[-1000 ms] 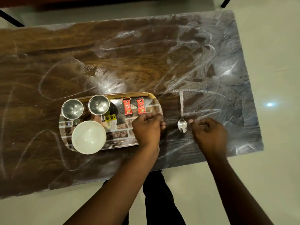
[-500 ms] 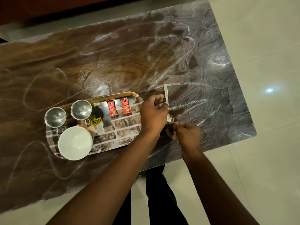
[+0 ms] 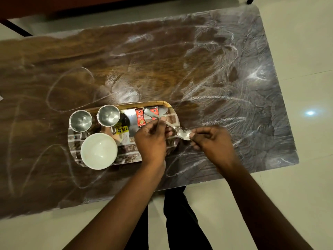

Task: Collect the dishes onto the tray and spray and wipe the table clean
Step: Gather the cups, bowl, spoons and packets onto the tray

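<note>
Quick notes on the spoon drop. The dark wood-grain rectangular table (image 3: 180, 69) is streaked all over with whitish smears, so the spray-and-wipe part probably isn't finished. The oblong brick-print tray with the tan rim (image 3: 144, 102) is parked toward the person's side of it, and everything below is placed off that tray.

- The round white ceramic bowl (image 3: 98, 151) is sat at the tray's near-left corner.
- The left hand (image 3: 151, 139) is held over the tray's right end, thumb and fingers pinched on the spoon handle.
- The right hand (image 3: 212, 141) is just off the tray's right edge, fingertips pinched on the tip of the spoon's bowl.
- Two shiny round steel cups (image 3: 80, 121) (image 3: 108, 115) are stood along the tray's far-left side.
- The slim silver metal spoon (image 3: 183, 132) is carried slanted, handle over the tray's far-right part and bowl end just past its right edge. It's not set down yet, as far as can be told.
- Two small red sachets (image 3: 140, 117) (image 3: 155, 110) are laid at the tray's far side, one partly under the handle.

To be done well, the spoon should be lowered flat onto the bare patch at the tray's right end, clear of the sachets so they aren't flicked off. The pinches are best released only once the weight is taken by the tray.
</note>
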{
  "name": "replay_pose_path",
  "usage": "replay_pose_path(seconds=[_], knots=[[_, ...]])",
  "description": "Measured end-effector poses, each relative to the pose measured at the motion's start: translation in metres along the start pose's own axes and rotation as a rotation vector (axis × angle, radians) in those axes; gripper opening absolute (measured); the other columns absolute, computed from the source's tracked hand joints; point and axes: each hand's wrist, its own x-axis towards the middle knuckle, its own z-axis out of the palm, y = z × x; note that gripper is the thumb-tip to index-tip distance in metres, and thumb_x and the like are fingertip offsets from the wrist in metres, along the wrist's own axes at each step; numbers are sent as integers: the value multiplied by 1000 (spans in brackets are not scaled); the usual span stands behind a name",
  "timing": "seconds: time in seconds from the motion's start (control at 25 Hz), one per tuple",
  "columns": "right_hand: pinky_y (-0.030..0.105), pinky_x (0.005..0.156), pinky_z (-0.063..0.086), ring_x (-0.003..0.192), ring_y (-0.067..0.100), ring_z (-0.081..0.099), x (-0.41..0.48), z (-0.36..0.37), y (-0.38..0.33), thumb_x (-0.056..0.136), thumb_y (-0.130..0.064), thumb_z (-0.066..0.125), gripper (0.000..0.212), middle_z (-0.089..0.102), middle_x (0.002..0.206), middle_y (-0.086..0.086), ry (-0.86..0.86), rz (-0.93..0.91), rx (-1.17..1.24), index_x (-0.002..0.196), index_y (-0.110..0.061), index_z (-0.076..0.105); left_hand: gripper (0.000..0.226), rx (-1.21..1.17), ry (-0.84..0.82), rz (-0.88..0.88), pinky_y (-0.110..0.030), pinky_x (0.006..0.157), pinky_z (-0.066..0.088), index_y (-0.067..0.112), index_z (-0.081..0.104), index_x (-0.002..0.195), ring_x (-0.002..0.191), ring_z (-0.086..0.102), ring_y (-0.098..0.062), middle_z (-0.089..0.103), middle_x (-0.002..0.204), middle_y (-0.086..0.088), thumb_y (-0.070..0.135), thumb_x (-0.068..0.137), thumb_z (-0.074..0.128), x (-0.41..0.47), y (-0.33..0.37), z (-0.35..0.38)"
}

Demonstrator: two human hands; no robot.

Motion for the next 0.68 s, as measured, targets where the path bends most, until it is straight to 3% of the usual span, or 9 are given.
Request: replay_pose_path(seconds=[0.12, 0.28, 0.4, 0.68], knots=[[18, 65, 58, 67, 6, 75, 15, 19, -18, 96, -14, 77, 9, 79, 82, -5, -109, -144, -315, 98, -21, 82, 15, -142, 135, -163, -25, 63, 64, 1, 75, 85, 63, 72, -20, 76, 76, -16, 9, 97, 75, 1, 4, -33], [2, 54, 43, 64, -8, 61, 36, 45, -31, 95, -16, 77, 11, 78, 89, -5, -135, -253, -630, 103, -15, 84, 13, -246, 251, -338, -26, 63, 65, -2, 76, 88, 56, 74, -16, 78, 74, -13, 8, 97, 75, 4, 2, -51], [2, 52, 41, 61, -6, 61, 44, 57, -31, 93, -13, 77, 10, 82, 96, 1, -115, -265, -720, 99, -13, 85, 16, -271, 281, -405, -22, 55, 64, -1, 73, 86, 51, 73, -13, 77, 64, -8, 7, 100, 71, 11, 2, -49], [11, 52, 45, 60, 6, 68, 46, 65, -34, 90, -9, 74, 11, 80, 83, 2, -71, -283, -769, 89, -14, 84, 14, -280, 307, -434, -23, 55, 65, -6, 72, 99, 55, 75, -17, 77, 76, -16, 8, 100, 71, 22, 0, -45]])
